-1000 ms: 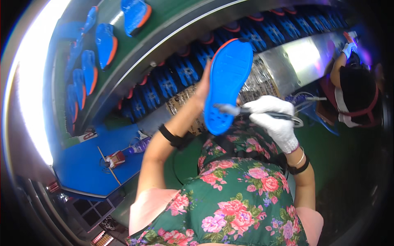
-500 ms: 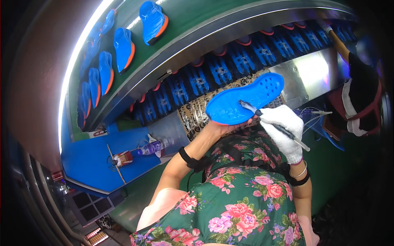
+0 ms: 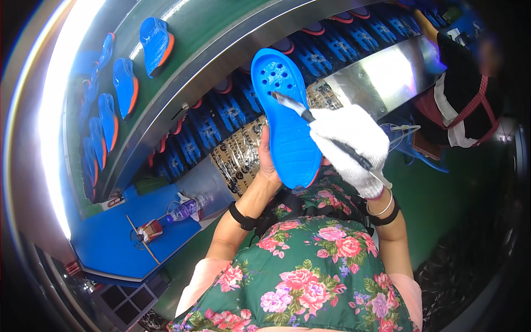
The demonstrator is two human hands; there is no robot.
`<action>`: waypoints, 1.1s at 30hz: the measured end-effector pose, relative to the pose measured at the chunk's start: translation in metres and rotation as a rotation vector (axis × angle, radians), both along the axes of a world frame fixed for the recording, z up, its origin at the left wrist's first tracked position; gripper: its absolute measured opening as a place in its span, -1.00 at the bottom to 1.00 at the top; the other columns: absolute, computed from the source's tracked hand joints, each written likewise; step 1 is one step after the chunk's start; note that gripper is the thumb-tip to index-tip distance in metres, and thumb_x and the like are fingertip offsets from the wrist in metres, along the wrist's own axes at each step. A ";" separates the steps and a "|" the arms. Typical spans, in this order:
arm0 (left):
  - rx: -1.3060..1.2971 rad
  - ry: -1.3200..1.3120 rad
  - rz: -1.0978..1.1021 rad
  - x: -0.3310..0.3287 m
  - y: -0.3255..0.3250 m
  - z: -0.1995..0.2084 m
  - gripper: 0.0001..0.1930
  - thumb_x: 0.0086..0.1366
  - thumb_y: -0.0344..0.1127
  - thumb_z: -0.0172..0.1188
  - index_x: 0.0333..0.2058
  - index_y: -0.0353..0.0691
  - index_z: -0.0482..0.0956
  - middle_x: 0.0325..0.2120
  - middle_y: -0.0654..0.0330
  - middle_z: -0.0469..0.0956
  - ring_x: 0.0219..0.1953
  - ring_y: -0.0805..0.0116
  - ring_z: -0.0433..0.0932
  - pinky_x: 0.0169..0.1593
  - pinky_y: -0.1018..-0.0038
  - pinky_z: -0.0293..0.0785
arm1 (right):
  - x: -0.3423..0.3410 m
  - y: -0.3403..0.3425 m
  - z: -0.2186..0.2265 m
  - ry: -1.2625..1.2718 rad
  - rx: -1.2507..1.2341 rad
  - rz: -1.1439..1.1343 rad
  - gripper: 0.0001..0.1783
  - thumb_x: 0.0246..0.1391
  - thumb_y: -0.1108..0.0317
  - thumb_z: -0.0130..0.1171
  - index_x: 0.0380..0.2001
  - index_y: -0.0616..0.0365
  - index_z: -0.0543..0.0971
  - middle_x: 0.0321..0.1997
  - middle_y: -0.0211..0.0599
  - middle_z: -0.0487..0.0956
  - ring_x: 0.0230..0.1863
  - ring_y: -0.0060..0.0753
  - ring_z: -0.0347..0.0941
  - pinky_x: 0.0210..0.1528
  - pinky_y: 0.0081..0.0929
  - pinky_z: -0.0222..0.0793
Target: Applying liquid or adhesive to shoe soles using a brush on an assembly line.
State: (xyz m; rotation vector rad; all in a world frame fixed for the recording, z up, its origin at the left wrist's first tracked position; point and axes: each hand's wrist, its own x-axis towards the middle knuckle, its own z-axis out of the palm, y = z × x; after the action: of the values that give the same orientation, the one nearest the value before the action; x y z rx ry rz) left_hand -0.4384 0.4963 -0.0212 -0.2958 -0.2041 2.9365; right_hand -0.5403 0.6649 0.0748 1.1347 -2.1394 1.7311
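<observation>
At frame centre, the bare left hand (image 3: 267, 160) grips a blue shoe sole (image 3: 285, 119) upright from behind; the white-gloved right hand (image 3: 351, 145) clenches a brush (image 3: 326, 135), its bristles touching the sole.

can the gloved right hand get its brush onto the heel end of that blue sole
Probably yes: the right hand holds the brush over the blue sole, nothing between, and the left hand grips only its edge.

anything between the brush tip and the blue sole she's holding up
Nothing visible. The right hand, in a white glove, holds the brush with its tip already against the blue sole, just below the holes. The left hand grips the sole's edge, clear of the brush.
</observation>
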 end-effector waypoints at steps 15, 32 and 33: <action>-0.494 -0.126 0.042 0.012 -0.013 -0.014 -0.12 0.35 0.31 0.18 0.45 -0.13 0.20 0.36 -0.02 0.37 0.37 -0.03 0.39 0.42 -0.07 0.30 | -0.005 -0.024 0.009 -0.145 -0.092 0.140 -0.75 0.01 0.59 0.38 -0.18 0.25 0.73 -0.12 -0.12 0.75 -0.18 -0.22 0.67 -0.15 -0.39 0.56; -0.457 -0.032 0.070 -0.048 -0.015 0.017 0.13 0.16 0.52 0.24 0.45 -0.19 0.14 0.35 -0.04 0.36 0.35 -0.17 0.36 0.35 -0.15 0.37 | 0.007 -0.034 -0.020 -0.069 -0.055 0.072 -0.69 0.06 0.50 0.39 -0.08 0.19 0.75 -0.05 -0.11 0.74 -0.04 -0.13 0.67 0.04 -0.23 0.58; -0.248 0.137 0.116 -0.049 -0.012 0.012 0.18 0.15 0.66 0.06 0.46 -0.18 0.12 0.28 -0.21 0.40 0.30 -0.25 0.42 0.34 -0.19 0.38 | 0.011 -0.039 -0.024 -0.127 -0.105 0.062 -0.71 0.06 0.50 0.40 -0.10 0.19 0.75 -0.06 -0.16 0.75 -0.05 -0.18 0.68 0.02 -0.25 0.59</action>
State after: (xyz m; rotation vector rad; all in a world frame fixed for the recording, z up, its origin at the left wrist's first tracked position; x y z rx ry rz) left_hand -0.4871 0.4843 -0.0093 -0.1188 0.1687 3.0838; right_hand -0.5289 0.6258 0.0507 1.1017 -2.0752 1.9677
